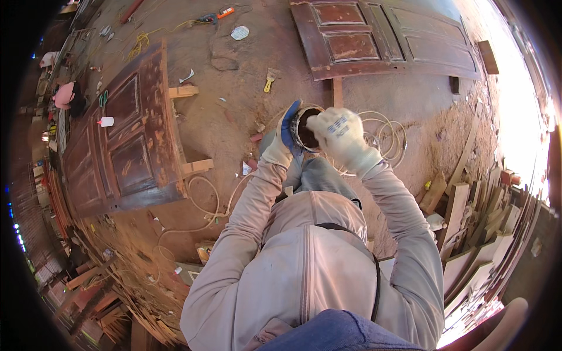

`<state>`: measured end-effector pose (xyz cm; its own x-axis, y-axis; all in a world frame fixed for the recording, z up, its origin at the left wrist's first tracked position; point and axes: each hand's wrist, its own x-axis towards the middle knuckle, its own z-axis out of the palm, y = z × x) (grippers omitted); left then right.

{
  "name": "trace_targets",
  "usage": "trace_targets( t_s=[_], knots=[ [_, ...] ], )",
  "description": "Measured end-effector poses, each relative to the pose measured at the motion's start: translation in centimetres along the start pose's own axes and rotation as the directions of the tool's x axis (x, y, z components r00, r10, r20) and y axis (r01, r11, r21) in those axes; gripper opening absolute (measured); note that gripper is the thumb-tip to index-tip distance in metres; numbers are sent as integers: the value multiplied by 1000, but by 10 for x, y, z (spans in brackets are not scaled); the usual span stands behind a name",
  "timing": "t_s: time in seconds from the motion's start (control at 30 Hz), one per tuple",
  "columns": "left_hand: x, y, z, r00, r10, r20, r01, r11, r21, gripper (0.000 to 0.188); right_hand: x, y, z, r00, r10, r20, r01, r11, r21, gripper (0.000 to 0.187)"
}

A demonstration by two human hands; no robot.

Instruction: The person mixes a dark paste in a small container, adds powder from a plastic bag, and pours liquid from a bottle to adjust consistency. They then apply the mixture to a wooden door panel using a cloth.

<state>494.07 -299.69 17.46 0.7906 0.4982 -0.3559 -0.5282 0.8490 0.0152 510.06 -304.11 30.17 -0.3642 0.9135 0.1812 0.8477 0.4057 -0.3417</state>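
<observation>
My left hand, in a white glove with a blue palm, is wrapped round the left side of a round open can. The can is tipped so that its dark brown inside and crusted rim face up toward me. At the can's right edge is my right hand, also gloved, with its fingers curled in at the mouth. Whatever those fingers hold is hidden by the glove, and the hand is slightly blurred. Just ahead on the ground lies a putty knife with a yellow handle.
A brown panelled door lies on wood blocks at left, carrying green-handled scissors and a white bottle. More panelled doors lie ahead. A coiled hose is at right, near stacked wood offcuts. A power tool lies far ahead.
</observation>
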Motion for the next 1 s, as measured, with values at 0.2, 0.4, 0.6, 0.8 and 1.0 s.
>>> trace_targets(
  t_s=[0.2,0.4,0.6,0.8,1.0],
  knots=[
    [-2,41,-4,997,51,-58,-51,999,-5,51,26,19,-15,972,-207,107,191,971,147,16],
    [33,118,-4,984,176,32,-178,981,76,47,107,56,9,987,-158,-43,156,987,-49,19],
    [62,246,-7,898,438,-32,-429,890,153,34,197,52,85,989,5,-149,0,1000,31,16],
    [66,367,-38,756,654,-13,-654,756,7,37,326,17,144,878,455,151,-389,491,780,12],
    [71,440,-51,421,893,-161,-773,446,451,30,447,14,151,679,296,672,-526,-442,726,18]
  ],
)
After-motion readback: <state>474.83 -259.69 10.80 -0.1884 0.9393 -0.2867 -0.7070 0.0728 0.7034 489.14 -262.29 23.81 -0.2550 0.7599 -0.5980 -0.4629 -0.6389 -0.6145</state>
